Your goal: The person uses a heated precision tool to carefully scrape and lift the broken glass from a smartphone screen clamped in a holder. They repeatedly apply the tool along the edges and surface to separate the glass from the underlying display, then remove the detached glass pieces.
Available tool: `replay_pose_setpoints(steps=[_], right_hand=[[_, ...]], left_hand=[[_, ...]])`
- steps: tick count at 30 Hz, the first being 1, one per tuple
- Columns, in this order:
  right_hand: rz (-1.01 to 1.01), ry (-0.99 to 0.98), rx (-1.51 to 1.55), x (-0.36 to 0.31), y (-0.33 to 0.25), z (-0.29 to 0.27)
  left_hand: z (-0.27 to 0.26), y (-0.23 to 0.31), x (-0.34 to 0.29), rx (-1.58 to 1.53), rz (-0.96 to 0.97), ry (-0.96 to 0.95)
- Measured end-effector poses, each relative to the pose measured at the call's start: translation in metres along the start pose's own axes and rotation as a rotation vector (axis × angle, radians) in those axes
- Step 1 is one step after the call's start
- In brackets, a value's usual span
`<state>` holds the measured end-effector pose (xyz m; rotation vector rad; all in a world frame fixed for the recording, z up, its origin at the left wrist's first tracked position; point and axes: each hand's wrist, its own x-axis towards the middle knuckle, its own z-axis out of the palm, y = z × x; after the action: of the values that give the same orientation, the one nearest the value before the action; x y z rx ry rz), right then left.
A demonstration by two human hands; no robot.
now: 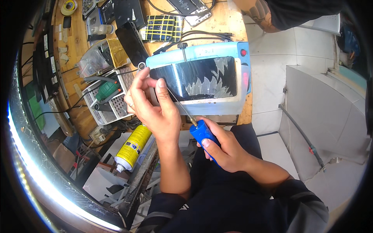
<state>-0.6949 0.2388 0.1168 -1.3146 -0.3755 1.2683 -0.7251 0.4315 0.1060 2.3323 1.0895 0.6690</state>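
Two hands meet at a dark phone display panel (194,70), which lies flat on a light-blue bench fixture (167,60) at the worktop's (229,23) near edge. The right hand (229,151) is wrapped round a blue handle (204,134), thumb along its top, probably to steer the thin metal shaft (182,105) that slants far and left over the panel's near edge. The left hand (155,112) sits at the panel's left end, half curled with the thumb raised, perhaps steadying the shaft's far end; the thumb hides the spot, so I cannot tell whether it pinches anything. A black knob (182,46) stands at the fixture's far edge, likely to stop the panel sliding. Ragged grey patches (206,86) mark the panel's right half.

The wooden worktop is crowded on the far left: a black phone (132,42) leaning towards the fixture, yellow-and-black checked pieces (159,28), a tape roll (69,7), and a white basket (119,104) holding a green-bodied tool (105,91), all within easy reach. A yellow spray can (134,143) lies tilted nearer the person. Pale floor tiles (272,73) run to the right, and another person's forearm (258,13) enters at the far right
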Motion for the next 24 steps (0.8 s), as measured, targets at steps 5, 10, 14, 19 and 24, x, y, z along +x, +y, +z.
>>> replay_pose_setpoints(steps=[5,10,14,19,24], right_hand=[[0.031,0.025,0.033,0.008,0.003,0.005],[0.011,0.038,0.048,0.012,0.005,0.009],[-0.071,0.031,-0.074,0.012,0.008,0.010],[-0.058,0.008,-0.099,0.016,0.005,0.008],[-0.016,-0.010,-0.077,0.022,-0.003,0.005]], left_hand=[[0.013,-0.005,-0.005,-0.052,-0.017,0.081],[0.015,-0.009,-0.009,-0.144,-0.019,0.113],[0.013,-0.012,-0.010,-0.200,0.009,0.081],[0.009,-0.018,-0.008,-0.268,0.067,0.044],[-0.003,-0.026,-0.006,-0.331,0.011,-0.072]])
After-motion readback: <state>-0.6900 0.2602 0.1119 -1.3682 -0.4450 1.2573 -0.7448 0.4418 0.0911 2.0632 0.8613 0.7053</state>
